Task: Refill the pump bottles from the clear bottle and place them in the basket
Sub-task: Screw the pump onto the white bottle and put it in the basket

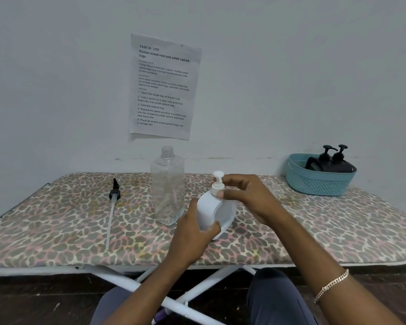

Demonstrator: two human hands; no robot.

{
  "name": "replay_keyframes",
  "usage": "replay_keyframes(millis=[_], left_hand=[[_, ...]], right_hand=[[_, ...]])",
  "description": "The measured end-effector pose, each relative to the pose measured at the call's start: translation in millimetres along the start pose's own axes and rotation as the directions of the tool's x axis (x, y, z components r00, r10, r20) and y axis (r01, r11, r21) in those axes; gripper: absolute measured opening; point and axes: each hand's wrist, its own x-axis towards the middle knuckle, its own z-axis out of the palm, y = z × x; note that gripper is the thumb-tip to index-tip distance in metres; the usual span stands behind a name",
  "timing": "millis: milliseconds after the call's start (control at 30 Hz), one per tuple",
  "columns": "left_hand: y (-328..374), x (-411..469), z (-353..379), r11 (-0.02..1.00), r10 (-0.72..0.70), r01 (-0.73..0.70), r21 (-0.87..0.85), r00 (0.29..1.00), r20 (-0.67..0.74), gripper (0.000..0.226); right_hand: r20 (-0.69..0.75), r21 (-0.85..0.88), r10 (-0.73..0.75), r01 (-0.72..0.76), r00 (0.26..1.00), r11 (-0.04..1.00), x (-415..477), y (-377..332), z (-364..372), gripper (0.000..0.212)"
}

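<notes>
With 2 black plastic pump bottles [333, 160] in the teal plastic basket [319, 184] at 2 o'clock, left fingers [212, 227] grip and right fingers [227, 193] pinch the seemingly last white round pump bottle [211, 212].

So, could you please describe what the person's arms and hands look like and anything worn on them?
Both arms are bare, with no sleeves in view and no gloves. The right hand has a slim gold-toned chain bracelet at its wrist. The left hand and wrist wear nothing visible; no rings show.
</notes>
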Motion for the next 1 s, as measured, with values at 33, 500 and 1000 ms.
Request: replay_keyframes(millis=[33, 500, 1000], left_hand=[[0.1, -0.3, 0.0, 1.000, 0.001, -0.001, -0.003, 1.000, 0.004, 0.068], [2.8, -1.6, -0.6, 1.000, -0.016, 0.016, -0.011, 1.000, 0.015, 0.068], [3.8, -2.1, -0.9, 0.999, -0.011, 0.011, -0.043, 1.000, 0.016, 0.067]], right_hand=[[-0.046, -0.018, -0.007, 0.006, 0.999, 1.000, -0.3, 0.1, 2.8, 0.024], [-0.103, -0.078, -0.035, 0.027, 0.994, 0.997, -1.8, -4.6, 8.3, 0.017], [-0.089, -0.037, 0.005, -0.008, 0.996, 0.999, -2.5, -3.0, 11.9, 0.016]])
